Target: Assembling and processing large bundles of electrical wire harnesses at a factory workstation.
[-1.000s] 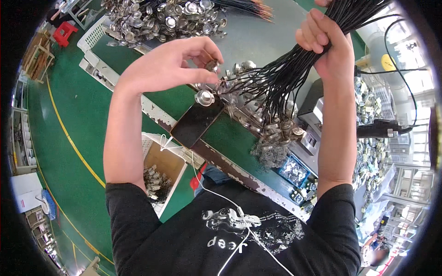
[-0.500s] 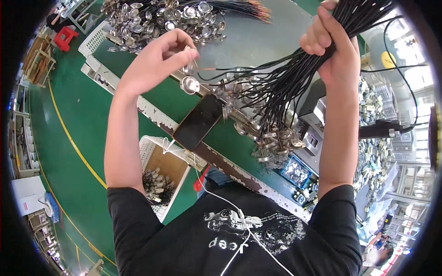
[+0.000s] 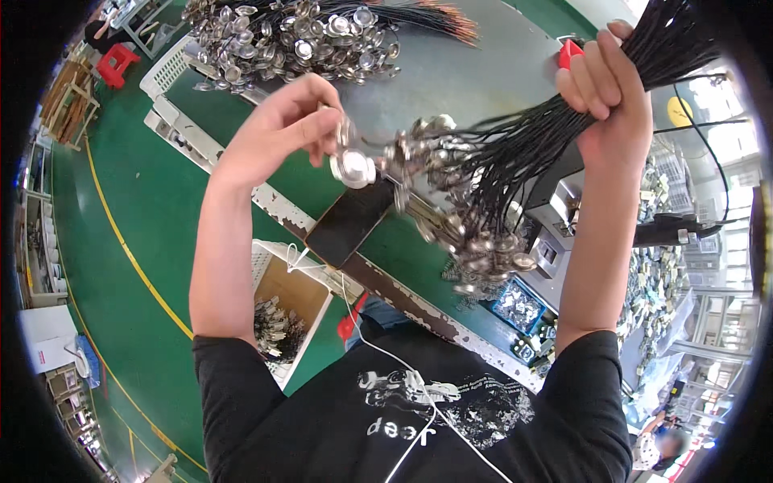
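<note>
My right hand (image 3: pixel 608 80) is closed round a thick bundle of black wires (image 3: pixel 535 133), raised at the right above the bench. Round silvery metal caps (image 3: pixel 491 241) hang in a cluster from the lower wire ends. My left hand (image 3: pixel 286 129) pinches one or more of these metal caps at the left side of the bundle; a shiny round cap (image 3: pixel 354 169) shows just below its fingertips, slightly blurred. Under the caps, a dark phone (image 3: pixel 352 221) lies at the bench edge with a white cable plugged in.
A heap of capped wires (image 3: pixel 298 44) lies on the grey bench top (image 3: pixel 451 80) at the far left. A white crate (image 3: pixel 314 334) with small parts stands below the bench edge. At the right are a blue tray (image 3: pixel 518 306) of small metal parts and a metal device (image 3: pixel 555 241).
My right hand has moved right and slightly down with the wire bundle. My left hand has come down a little, and the hanging caps have swung and blurred.
</note>
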`<state>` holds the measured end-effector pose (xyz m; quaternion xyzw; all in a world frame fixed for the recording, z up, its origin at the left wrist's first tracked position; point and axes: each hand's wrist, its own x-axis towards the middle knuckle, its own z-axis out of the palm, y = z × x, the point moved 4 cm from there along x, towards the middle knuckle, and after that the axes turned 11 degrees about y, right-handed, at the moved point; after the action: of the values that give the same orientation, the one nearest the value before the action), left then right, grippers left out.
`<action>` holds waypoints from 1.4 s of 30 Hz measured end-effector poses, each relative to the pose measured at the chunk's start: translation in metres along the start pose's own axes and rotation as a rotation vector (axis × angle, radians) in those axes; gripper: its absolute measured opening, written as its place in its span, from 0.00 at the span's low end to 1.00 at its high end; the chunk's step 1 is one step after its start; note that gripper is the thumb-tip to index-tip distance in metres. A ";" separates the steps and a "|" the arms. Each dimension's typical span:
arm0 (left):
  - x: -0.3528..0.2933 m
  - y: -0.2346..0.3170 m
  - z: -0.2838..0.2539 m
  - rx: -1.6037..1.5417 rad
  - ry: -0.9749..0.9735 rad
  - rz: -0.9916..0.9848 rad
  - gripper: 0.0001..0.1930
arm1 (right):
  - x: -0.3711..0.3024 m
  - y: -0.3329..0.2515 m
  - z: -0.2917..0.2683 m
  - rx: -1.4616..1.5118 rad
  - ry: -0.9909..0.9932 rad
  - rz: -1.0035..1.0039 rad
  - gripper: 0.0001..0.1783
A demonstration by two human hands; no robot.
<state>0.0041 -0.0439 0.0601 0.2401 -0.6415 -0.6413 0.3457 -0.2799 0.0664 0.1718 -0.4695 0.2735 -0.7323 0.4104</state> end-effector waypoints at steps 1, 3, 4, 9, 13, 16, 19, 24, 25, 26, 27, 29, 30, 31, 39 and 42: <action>-0.006 0.003 -0.003 0.050 0.094 -0.007 0.09 | 0.003 -0.001 -0.007 -0.055 0.151 -0.036 0.07; -0.021 0.005 0.005 0.155 0.218 0.124 0.08 | 0.003 -0.002 -0.011 -0.140 0.354 -0.091 0.05; -0.029 0.009 0.011 0.265 0.340 0.258 0.08 | 0.004 -0.001 -0.014 -0.145 0.352 -0.093 0.05; -0.035 0.011 0.018 0.136 0.323 0.193 0.11 | 0.005 0.000 -0.016 -0.257 0.492 -0.120 0.07; -0.018 0.014 0.011 0.136 0.197 0.044 0.15 | 0.000 0.007 0.007 -0.318 0.559 -0.099 0.07; -0.010 -0.008 0.000 0.165 0.185 -0.033 0.16 | -0.002 0.004 0.008 -0.296 0.578 -0.103 0.05; -0.013 -0.062 0.004 -0.117 0.093 -0.168 0.15 | 0.001 -0.002 -0.002 -0.258 0.386 -0.127 0.04; -0.017 -0.080 0.038 -0.511 0.326 -0.175 0.15 | 0.004 0.001 -0.008 -0.104 0.400 -0.098 0.04; -0.016 -0.073 0.043 -0.514 0.327 -0.174 0.15 | 0.005 0.002 0.000 -0.107 0.399 -0.097 0.04; -0.016 -0.066 0.045 -0.380 0.367 -0.165 0.16 | 0.003 0.004 0.003 -0.115 0.583 -0.098 0.04; -0.019 -0.061 0.043 -0.242 0.412 -0.155 0.16 | 0.000 0.007 0.013 -0.118 0.763 -0.095 0.04; -0.019 -0.057 0.039 -0.082 0.429 -0.031 0.15 | -0.001 0.008 0.031 -0.172 0.814 -0.105 0.05; -0.018 -0.053 0.038 0.076 0.439 0.088 0.15 | -0.003 0.009 0.033 -0.230 0.872 -0.114 0.05; -0.019 -0.048 0.039 0.076 0.436 0.091 0.15 | -0.003 0.007 0.020 -0.230 0.873 -0.118 0.05; -0.015 -0.029 0.048 0.563 0.486 0.376 0.11 | -0.003 0.003 0.005 -0.241 0.493 -0.101 0.02; -0.017 -0.083 0.063 -0.233 0.374 0.018 0.14 | -0.001 0.001 0.004 -0.085 0.365 -0.113 0.05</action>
<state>-0.0440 0.0051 -0.0199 0.3073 -0.4898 -0.6524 0.4900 -0.2753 0.0668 0.1720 -0.3605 0.3473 -0.8149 0.2920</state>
